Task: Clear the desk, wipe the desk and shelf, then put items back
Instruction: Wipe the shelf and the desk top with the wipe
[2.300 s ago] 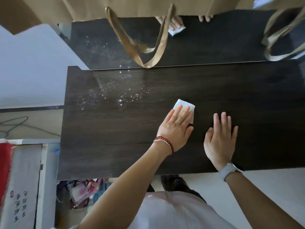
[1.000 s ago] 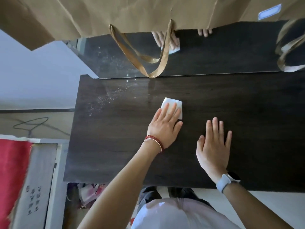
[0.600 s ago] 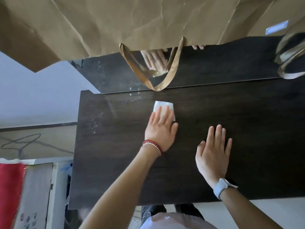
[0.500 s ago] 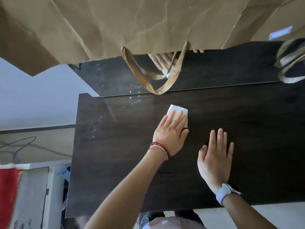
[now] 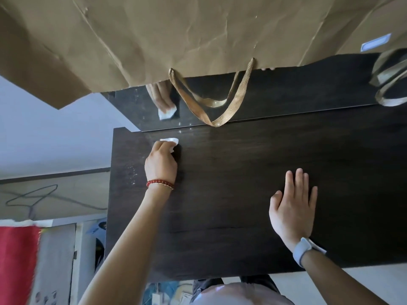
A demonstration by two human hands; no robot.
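Left hand (image 5: 161, 164) pressing wipe (image 5: 170, 140), desk (image 5: 242, 183)

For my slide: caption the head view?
Left hand wipes dark wooden desk with white cloth; right hand rests flat.

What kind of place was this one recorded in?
Probably a room at home, at a desk against a wall. A dark wood desk top with a glossy back panel, a brown paper bag hanging over it, and a cable on the floor beside it suggest that.
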